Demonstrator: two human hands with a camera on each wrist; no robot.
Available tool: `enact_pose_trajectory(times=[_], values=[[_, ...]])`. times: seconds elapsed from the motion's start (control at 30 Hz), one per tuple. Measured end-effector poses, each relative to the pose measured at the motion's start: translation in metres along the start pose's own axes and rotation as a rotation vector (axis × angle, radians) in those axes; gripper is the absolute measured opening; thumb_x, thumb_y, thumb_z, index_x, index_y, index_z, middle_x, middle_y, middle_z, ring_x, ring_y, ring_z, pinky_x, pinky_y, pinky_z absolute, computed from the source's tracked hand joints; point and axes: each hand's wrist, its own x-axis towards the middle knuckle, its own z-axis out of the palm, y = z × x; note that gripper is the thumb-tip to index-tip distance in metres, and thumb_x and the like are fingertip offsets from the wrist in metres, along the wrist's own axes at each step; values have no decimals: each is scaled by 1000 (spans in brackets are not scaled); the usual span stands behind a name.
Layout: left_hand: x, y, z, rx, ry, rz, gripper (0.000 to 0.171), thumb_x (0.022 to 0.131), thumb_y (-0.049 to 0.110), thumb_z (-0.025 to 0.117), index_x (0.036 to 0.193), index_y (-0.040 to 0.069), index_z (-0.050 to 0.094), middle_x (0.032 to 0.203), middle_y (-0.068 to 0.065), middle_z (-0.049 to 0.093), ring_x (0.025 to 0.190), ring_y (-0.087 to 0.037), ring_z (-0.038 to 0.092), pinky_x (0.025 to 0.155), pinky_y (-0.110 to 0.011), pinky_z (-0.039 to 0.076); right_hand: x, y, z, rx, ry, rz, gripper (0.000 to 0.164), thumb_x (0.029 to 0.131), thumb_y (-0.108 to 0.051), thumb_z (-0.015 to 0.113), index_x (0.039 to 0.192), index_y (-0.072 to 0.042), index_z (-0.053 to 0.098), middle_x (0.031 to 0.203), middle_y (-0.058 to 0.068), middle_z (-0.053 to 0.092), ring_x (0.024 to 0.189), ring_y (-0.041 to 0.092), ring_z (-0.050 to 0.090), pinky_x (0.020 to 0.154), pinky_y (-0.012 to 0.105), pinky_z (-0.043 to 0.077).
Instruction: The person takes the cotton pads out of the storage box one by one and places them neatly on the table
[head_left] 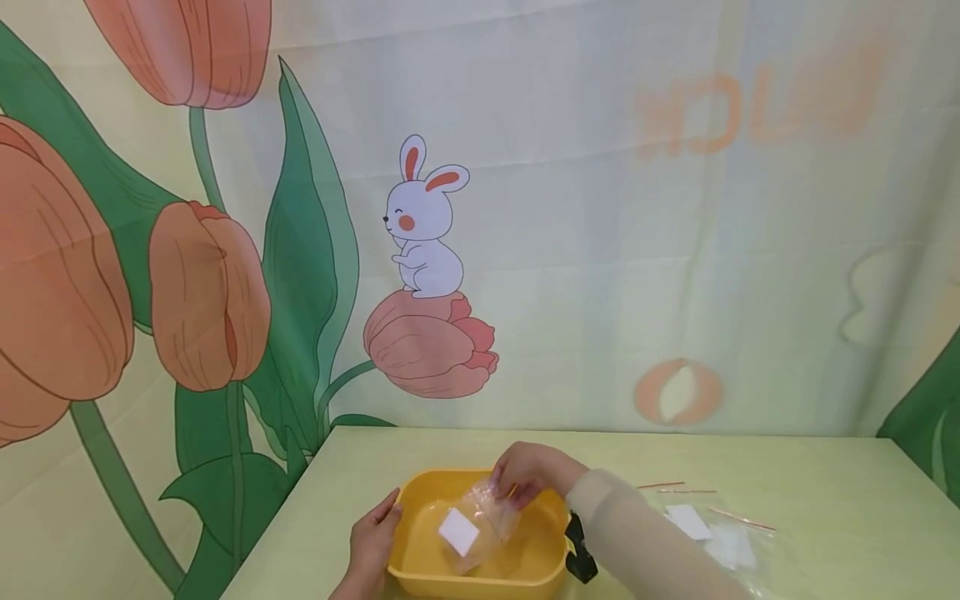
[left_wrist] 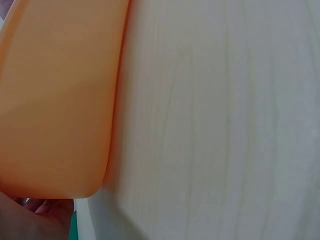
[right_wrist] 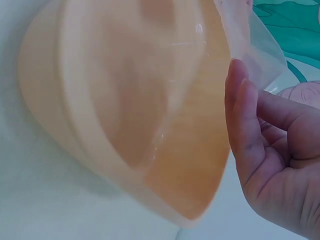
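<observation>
A yellow plastic basin [head_left: 480,583] sits near the table's front edge; it also fills the left side of the left wrist view. My left hand [head_left: 372,537] grips its left rim, thumb at the edge, the other fingers mostly hidden. Over the basin's inside, my right hand [head_left: 528,475] pinches the top of a clear plastic bag [head_left: 495,517]. A white square piece [head_left: 458,532] shows in the bag's lower part. In the right wrist view, the fingertips [right_wrist: 245,95] hold the filmy bag [right_wrist: 265,60] beside the basin wall [right_wrist: 190,170].
Several clear zip bags [head_left: 757,533] with white pieces [head_left: 687,522] lie on the table [head_left: 825,475] to the right, partly behind my right sleeve [head_left: 637,533]. A black strap-like thing [head_left: 580,554] shows by the right wrist. A printed cloth [head_left: 562,250] hangs behind the table.
</observation>
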Motion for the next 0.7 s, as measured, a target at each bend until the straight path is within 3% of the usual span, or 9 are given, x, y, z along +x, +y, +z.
enact_pose_trajectory(times=[0.33, 0.7], values=[[0, 1, -2, -7, -10, 9, 45, 109, 13, 46, 150, -3, 44, 158, -27, 37, 150, -46, 33, 120, -55, 38, -5, 1, -28, 10, -1, 2, 5, 95, -8, 71, 98, -4, 71, 85, 5, 64, 70, 16, 59, 69, 25, 63], [0, -1, -2, -17, -21, 16, 45, 109, 15, 48, 150, -3, 45, 158, -27, 38, 150, -46, 34, 120, -55, 38, -23, 24, -84, 132, 21, -31, 11, 98, -8, 66, 108, -1, 67, 86, 2, 64, 67, 12, 56, 61, 18, 56]])
